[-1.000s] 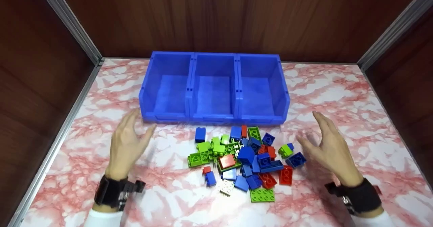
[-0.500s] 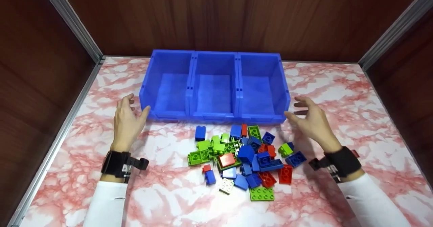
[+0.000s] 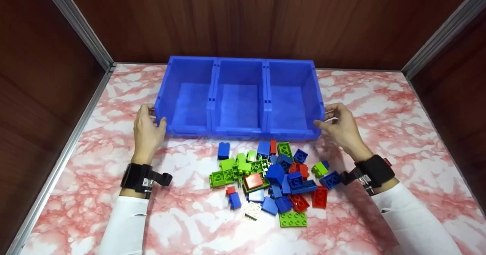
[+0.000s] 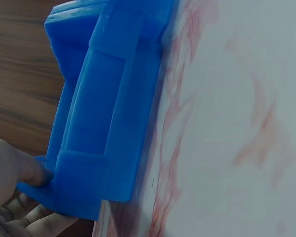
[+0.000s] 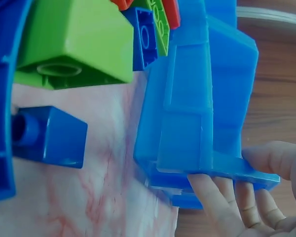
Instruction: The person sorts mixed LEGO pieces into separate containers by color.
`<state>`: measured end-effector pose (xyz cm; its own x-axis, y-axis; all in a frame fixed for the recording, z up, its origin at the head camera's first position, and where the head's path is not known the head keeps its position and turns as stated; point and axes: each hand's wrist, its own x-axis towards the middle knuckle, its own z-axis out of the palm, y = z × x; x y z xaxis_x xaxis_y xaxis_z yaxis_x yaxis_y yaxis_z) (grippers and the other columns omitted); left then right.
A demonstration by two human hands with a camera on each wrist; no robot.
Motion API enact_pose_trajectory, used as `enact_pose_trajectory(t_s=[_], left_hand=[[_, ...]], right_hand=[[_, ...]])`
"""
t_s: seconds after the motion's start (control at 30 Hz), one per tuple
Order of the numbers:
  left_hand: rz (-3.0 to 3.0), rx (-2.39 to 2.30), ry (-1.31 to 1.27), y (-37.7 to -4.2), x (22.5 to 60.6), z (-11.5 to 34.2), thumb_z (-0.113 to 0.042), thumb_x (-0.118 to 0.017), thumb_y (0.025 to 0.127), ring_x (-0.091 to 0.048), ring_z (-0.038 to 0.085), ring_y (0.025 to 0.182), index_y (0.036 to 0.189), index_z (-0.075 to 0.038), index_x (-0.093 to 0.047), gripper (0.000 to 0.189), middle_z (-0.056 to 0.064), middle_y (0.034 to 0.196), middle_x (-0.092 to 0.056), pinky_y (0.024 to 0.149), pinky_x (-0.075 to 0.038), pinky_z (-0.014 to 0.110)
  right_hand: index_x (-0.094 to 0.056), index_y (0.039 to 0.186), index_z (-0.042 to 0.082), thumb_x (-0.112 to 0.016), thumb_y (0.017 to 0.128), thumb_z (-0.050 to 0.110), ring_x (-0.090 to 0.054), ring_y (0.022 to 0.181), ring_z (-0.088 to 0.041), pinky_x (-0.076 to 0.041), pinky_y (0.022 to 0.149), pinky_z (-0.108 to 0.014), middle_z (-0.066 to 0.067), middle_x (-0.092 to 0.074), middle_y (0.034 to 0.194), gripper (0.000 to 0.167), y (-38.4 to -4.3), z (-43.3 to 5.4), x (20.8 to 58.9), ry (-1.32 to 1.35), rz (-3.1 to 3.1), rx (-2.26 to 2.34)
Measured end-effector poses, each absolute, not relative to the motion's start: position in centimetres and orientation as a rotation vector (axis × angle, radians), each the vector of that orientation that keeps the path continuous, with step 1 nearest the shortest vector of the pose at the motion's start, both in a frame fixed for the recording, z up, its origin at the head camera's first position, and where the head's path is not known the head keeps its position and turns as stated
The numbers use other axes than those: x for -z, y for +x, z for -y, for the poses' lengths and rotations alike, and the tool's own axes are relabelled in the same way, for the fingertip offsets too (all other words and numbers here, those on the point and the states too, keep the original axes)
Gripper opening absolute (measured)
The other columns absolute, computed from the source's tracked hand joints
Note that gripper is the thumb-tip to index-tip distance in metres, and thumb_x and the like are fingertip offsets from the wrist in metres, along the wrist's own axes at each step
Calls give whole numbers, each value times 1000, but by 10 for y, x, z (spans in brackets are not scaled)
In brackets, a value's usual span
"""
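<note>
A row of blue storage bins (image 3: pixel 240 134), 3 compartments joined side by side, stands at the back of the table with nothing in it. My left hand (image 3: pixel 149 135) holds its left end wall near the front corner. In the left wrist view the thumb (image 4: pixel 29 169) lies over the inner side of that wall, the fingers outside. At the opposite end my right hand (image 3: pixel 343 129) pinches the right end wall. The right wrist view has its thumb (image 5: pixel 269 157) on the inner side and the fingers (image 5: pixel 212 197) on the outer face.
Loose toy bricks in blue, green, red and white lie in a pile (image 3: pixel 276 174) just in front of the bins. A brown wood-look panel (image 3: pixel 243 19) rises behind them, with more panels left and right. The table (image 3: pixel 190 224) has a pink marbled top.
Both hands have moved forward and inward from beside the brick pile and now grip the two ends of the storage bins. The bins and bricks look nearly unmoved.
</note>
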<state>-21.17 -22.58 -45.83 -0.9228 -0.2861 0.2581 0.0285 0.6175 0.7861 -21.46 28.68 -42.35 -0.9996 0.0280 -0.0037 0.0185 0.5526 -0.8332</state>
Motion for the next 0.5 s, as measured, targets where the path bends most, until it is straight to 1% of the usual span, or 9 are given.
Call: enact_pose_trajectory(t_s=[0.13, 0.27, 0.4, 0.5], left_hand=[[2486, 1200, 177, -213, 458, 226, 3, -64, 96, -62, 43, 110, 129, 9, -51, 35, 28, 121, -61, 103, -50, 51], [2493, 1197, 175, -212, 457, 226, 5, -64, 96, -61, 42, 108, 126, 9, -50, 33, 27, 119, -61, 101, -50, 50], [2505, 1200, 169, -211, 456, 223, 5, -64, 96, -62, 42, 106, 124, 8, -50, 32, 27, 118, -61, 100, -52, 51], [2527, 1217, 151, -210, 454, 220, 5, -64, 96, -61, 42, 107, 124, 8, -49, 32, 27, 119, -60, 100, -53, 51]], right_hand=[[-50, 124, -2, -75, 94, 6, -59, 77, -4, -54, 63, -15, -10, -60, 109, 40, -214, -286, 424, -21, 2769, -1450], [-51, 119, -1, -76, 93, 7, -58, 82, -7, -53, 68, -14, -10, -61, 108, 37, -214, -285, 423, 4, 2771, -1426], [-51, 118, 0, -76, 93, 8, -58, 86, -9, -53, 71, -15, -10, -60, 109, 36, -213, -287, 420, 9, 2784, -1425], [-50, 118, 0, -75, 93, 8, -59, 85, -9, -54, 70, -15, -10, -59, 109, 36, -212, -291, 419, 1, 2790, -1422]])
